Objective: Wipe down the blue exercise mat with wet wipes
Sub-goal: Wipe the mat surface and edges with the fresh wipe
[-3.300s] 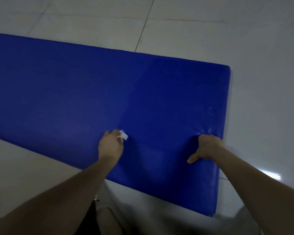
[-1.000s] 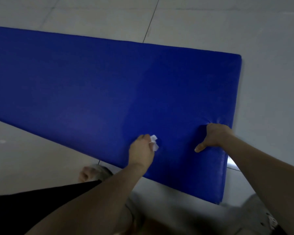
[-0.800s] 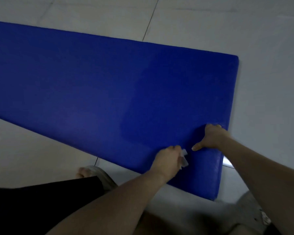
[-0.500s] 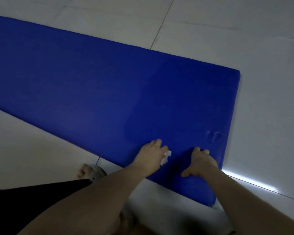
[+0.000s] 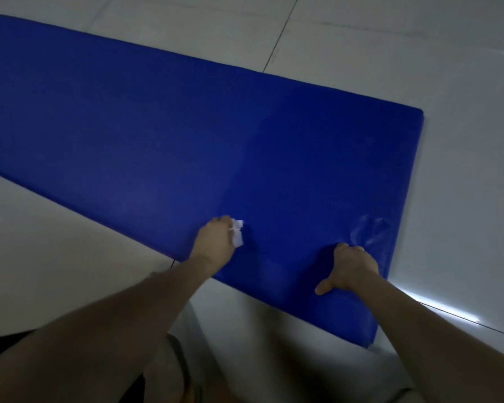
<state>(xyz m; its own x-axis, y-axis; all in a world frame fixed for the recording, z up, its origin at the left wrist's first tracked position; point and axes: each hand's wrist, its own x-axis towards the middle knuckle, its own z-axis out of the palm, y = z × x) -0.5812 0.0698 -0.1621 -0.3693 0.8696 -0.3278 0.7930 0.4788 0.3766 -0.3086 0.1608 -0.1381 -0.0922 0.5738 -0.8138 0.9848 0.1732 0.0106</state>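
A long blue mat (image 5: 157,126) is lying flat on a pale tiled floor (image 5: 463,82), seen from above by the person kneeling or bending over it. The mat is running from the upper left corner down toward the lower right, and its right end is lying in full view.

Both bare forearms are reaching forward from the bottom edge. The left hand (image 5: 216,242) is resting on the mat close to its near long edge, with its fingers curling around a small crumpled white wipe (image 5: 238,232). The wipe is sticking out on the right side of the fingers and touching the blue surface.

The right hand (image 5: 351,267) is pressing down on the mat near the right end, well apart from the left hand. Its fingers are bending under, its thumb is stretching out to the left, and it is holding nothing.

Just beyond the right hand, faint pale streaks (image 5: 370,231) are showing on the mat. A thin bright strip of light (image 5: 437,308) is reflecting off the floor beside the right forearm.
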